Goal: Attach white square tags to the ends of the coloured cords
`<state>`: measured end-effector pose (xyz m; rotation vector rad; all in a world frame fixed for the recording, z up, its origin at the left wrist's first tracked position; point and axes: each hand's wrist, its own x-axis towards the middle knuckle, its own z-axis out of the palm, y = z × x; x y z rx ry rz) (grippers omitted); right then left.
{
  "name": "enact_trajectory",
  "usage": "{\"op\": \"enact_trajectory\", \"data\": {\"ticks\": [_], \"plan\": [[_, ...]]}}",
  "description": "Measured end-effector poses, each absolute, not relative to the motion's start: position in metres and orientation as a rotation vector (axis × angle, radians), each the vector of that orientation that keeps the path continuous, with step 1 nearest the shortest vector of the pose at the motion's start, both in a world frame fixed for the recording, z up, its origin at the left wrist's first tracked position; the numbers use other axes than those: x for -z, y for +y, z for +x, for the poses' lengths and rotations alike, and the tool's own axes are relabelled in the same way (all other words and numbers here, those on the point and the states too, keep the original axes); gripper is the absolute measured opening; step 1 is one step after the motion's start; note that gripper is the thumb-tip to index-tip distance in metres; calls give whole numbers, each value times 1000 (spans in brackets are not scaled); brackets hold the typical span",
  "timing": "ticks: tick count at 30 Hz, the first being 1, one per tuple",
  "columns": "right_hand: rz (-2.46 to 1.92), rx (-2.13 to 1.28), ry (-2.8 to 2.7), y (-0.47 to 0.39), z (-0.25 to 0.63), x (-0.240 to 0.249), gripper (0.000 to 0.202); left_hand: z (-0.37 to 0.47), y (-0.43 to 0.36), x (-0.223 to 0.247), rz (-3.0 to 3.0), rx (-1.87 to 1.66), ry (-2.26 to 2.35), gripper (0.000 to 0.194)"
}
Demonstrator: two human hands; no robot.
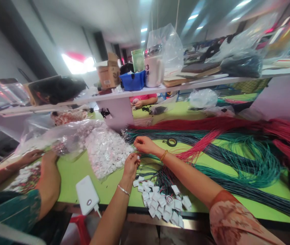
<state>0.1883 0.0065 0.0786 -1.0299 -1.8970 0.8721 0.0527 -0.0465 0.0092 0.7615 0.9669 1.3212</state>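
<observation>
My left hand, with a silver bracelet at the wrist, is closed in a pinch on a small white connector. Just above and to the right, my right hand has its fingers pressed together near the wire ends; what sits between them is too small to make out. A pile of white connectors with thin wires attached lies below my hands at the table's front edge. Left of my hands, a clear bag is full of loose white connectors. Bundles of green wires, black wires and red wires stretch across to the right.
A white power bank with a cable lies on the green table. Black tape rests among the wires. At left, a co-worker's arms reach over more small parts. A shelf carrying a blue bin crosses behind.
</observation>
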Motion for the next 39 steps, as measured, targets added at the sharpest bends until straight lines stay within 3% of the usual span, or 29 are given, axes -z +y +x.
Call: {"op": "enact_trajectory", "data": {"ticks": [5, 14, 26, 39], "plan": [[-1059, -881, -1868, -1, 195, -69, 9, 53, -45, -8, 693, -1322, 891, 28], [-1236, -1008, -1927, -15, 214, -23, 28, 55, -42, -4, 598, -1322, 826, 22], [-1139, -1247, -1874, -22, 214, -28, 37, 58, -47, -9, 740, -1312, 913, 33], [-1186, -886, -1963, -32, 206, -23, 28, 62, -47, -2, 961, -1314, 1103, 37]]}}
